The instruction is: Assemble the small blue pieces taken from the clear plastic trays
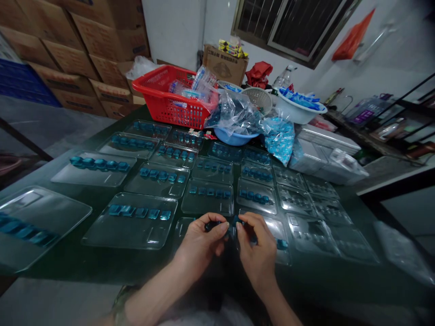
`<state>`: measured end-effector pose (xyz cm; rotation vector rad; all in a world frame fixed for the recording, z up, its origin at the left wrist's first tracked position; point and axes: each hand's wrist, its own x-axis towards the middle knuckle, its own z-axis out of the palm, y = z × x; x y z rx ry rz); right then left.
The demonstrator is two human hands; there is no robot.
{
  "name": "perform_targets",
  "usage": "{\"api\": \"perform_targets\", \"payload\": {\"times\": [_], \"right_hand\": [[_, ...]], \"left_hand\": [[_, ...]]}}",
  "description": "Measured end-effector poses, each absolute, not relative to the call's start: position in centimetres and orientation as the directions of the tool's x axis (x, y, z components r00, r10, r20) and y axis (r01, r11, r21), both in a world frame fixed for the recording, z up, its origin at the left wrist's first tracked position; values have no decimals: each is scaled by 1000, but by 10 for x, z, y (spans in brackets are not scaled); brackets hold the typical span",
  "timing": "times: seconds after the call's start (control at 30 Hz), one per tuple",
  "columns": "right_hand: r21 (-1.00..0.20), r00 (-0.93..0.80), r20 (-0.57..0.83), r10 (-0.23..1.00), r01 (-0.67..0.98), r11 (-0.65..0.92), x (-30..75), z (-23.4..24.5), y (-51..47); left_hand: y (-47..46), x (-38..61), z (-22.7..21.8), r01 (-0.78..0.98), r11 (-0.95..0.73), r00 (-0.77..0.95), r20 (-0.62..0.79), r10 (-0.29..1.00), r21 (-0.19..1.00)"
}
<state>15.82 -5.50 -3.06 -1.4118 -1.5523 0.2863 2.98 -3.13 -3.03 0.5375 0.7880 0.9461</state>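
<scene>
My left hand (200,242) and my right hand (256,249) meet at the near edge of a dark table (95,262), fingers curled in a pinch. Between the fingertips sit small dark-blue pieces (217,225), too small to name. Both hands hover over a clear plastic blister tray (282,235) that holds one blue piece at its right. Rows of similar clear trays (132,219) spread across the table, many with a line of blue pieces in their pockets; the trays at right (316,210) look unfilled.
A red basket (170,97) with clear packets stands at the back. Beside it are a bag of blue parts (234,113) in a blue bowl, a white bowl (299,108), and a stack of trays (326,156). Cardboard boxes (78,50) line the left wall.
</scene>
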Motion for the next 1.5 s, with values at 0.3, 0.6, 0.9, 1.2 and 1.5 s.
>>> {"api": "perform_targets", "payload": {"times": [0.3,0.6,0.9,1.2,1.5], "right_hand": [[-773,188,441,877,577,265,161,-30,-55],[-859,428,335,839,505,85,194,-47,-34],[-985,169,-127,977,-139,-104,188,-44,-58],[-981,116,-119,986,-168,-99,177,-40,-63],[-981,149,118,982,172,92,171,-32,-67]], "left_hand": [[-32,30,-28,-462,462,367,-311,877,757],[-44,27,-17,-449,463,483,-229,845,764],[-35,26,-23,-482,631,580,-319,750,608],[-40,29,-24,-386,611,536,-371,758,691],[-40,34,-25,-294,607,485,-432,761,738]]}}
